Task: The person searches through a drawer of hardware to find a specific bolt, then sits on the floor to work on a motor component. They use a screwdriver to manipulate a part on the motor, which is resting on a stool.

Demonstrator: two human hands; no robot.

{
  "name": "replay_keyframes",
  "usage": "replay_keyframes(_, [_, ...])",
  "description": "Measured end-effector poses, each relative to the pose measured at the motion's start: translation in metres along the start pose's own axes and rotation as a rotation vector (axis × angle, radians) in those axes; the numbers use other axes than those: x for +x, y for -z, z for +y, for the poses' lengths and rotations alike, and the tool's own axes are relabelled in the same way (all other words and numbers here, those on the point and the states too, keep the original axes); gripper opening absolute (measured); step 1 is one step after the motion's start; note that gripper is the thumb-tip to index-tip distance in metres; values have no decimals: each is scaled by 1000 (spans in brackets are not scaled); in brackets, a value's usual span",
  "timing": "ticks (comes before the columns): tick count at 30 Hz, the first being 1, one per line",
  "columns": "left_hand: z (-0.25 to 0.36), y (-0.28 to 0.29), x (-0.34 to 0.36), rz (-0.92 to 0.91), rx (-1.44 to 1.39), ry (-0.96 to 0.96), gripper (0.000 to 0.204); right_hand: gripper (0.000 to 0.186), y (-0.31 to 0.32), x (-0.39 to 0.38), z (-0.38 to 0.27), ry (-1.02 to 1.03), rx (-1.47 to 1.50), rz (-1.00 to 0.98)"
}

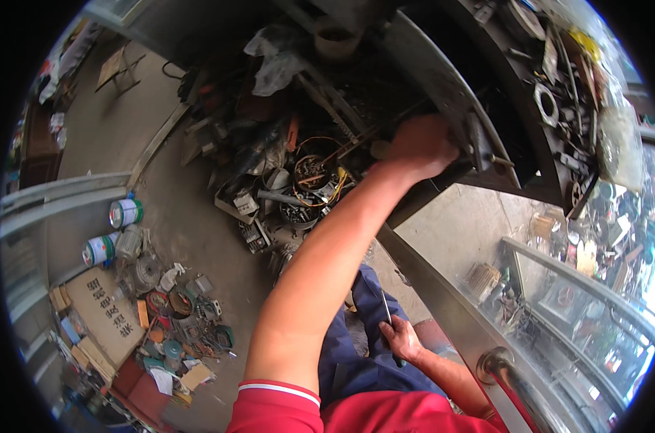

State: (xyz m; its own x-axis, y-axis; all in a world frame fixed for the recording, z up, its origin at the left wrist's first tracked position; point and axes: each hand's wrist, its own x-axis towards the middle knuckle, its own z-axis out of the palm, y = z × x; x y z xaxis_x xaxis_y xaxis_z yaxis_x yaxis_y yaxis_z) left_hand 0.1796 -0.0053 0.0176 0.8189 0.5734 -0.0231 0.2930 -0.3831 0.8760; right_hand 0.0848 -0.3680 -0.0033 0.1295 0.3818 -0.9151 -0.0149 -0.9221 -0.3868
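My left arm stretches up across the middle, and my left hand (422,146) is in shadow against the inner side of a pulled-out metal drawer (443,72). The hand looks bent, but its fingers are hidden, so what it holds, if anything, does not show. Low over my dark blue trousers, my right hand (402,339) is closed round a screwdriver (386,309). Its thin shaft points up and away, and the end of a dark handle shows below the fist.
Metal parts, wires and tins (298,213) crowd the space beyond my left forearm. Bolts, nuts and rings lie on a shelf (558,187) at right. A glass door with a metal handle (497,361) stands close at my right. Paint cans (127,212), cardboard (100,317) and scrap lie at left.
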Motion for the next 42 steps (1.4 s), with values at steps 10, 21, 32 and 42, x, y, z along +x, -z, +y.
replay_keyframes(10, [-17,39,-102,-106,-1626,153,11,29,1,4,4,48,69,15])
replay_keyframes(21, [-41,46,-164,-146,-1835,150,19,26,-9,-9,-73,161,301,-108])
replay_keyframes(32, [-15,40,-158,19,-2083,335,58,25,-14,-12,-71,130,308,-122])
replay_keyframes(42, [11,22,-119,338,-1787,557,29,25,-9,-5,-58,106,301,-93])
